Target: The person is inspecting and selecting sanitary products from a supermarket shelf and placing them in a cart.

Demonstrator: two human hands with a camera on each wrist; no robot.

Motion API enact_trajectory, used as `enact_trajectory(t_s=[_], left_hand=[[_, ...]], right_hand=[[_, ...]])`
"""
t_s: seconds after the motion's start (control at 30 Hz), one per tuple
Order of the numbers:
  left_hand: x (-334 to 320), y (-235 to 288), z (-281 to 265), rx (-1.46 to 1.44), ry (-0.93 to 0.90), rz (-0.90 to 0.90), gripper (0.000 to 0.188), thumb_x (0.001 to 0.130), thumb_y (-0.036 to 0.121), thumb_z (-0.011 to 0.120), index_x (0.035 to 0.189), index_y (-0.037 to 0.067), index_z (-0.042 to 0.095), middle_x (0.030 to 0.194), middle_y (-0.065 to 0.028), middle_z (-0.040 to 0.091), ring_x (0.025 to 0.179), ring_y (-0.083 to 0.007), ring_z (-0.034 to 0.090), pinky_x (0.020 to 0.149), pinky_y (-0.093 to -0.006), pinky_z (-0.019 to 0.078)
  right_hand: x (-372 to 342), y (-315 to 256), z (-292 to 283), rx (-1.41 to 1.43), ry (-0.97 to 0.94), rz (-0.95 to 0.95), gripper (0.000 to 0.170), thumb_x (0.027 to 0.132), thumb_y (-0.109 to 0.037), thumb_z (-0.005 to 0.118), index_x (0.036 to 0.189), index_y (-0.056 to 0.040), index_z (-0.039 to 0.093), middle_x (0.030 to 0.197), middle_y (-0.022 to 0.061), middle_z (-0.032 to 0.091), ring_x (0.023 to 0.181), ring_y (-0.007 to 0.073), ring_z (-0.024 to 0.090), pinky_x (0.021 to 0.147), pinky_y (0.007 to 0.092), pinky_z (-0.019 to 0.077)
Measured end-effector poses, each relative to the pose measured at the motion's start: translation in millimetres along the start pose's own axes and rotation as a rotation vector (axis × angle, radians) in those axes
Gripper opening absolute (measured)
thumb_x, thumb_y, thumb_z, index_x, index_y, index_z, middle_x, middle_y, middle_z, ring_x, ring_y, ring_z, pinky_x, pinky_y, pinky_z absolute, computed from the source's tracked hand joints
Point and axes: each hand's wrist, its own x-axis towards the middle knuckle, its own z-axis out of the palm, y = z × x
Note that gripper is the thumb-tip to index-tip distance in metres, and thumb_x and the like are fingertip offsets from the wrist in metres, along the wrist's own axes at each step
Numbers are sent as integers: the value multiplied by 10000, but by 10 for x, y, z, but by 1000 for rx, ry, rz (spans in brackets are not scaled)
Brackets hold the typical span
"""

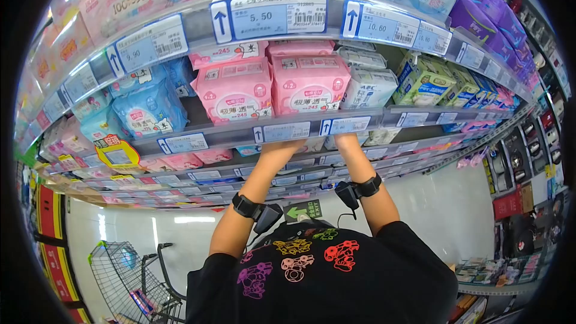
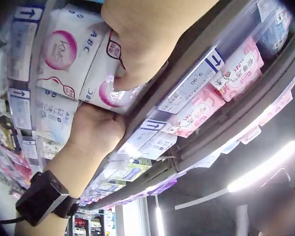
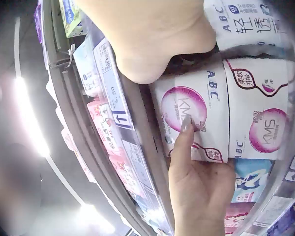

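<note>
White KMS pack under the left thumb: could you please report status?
Left hand: thumb on white KMS pack, fingers mostly hidden. Right hand: at pack's opposite end, fingers hidden. Second KMS pack alongside. Shelf edge overhangs both hands.

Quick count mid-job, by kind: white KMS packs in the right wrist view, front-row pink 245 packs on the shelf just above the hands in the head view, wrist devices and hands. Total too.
White KMS packs: 2
Front-row pink 245 packs: 2
Black wrist devices: 2
Hands, left hand and right hand: 2
Total: 8
</note>
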Motion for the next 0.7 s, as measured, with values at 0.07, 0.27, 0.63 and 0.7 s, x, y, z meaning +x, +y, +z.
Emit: enact_trajectory(t_s=[0.07, 0.27, 0.63, 0.7], left_hand=[[9, -94, 10, 81, 3, 8, 418, 730, 168, 711, 1094, 35, 554, 1060, -112, 589, 1000, -243, 545, 878, -337, 422], [5, 210, -74, 73, -66, -176, 460, 722, 207, 729, 1109, 33, 551, 1077, -110, 590, 1011, -235, 543, 882, -342, 422], [-18, 112, 2, 42, 27, -3, 388, 764, 326, 650, 1048, 68, 592, 991, -125, 612, 953, -263, 570, 853, -357, 432], [-29, 10, 84, 118, 117, 118, 368, 764, 337, 630, 1030, 84, 604, 964, -134, 615, 935, -279, 573, 838, -365, 439]], right_hand=[[81, 161, 8, 122, -58, 56, 361, 913, -262, 479, 1135, 19, 525, 1138, 179, 547, 1038, 245, 497, 900, 364, 390], [80, 372, 49, 209, -75, 62, 371, 914, -254, 493, 1201, -20, 471, 1123, 73, 525, 1017, 163, 477, 897, 298, 399], [-191, 312, -263, -23, -55, 45, 470, 921, -224, 507, 1318, -38, 341, 1307, 86, 412, 1166, 214, 422, 1015, 351, 320], [-239, 0, -223, -5, -32, 49, 429, 919, -188, 497, 1287, -4, 377, 1277, 105, 441, 1143, 226, 433, 1002, 347, 320]])
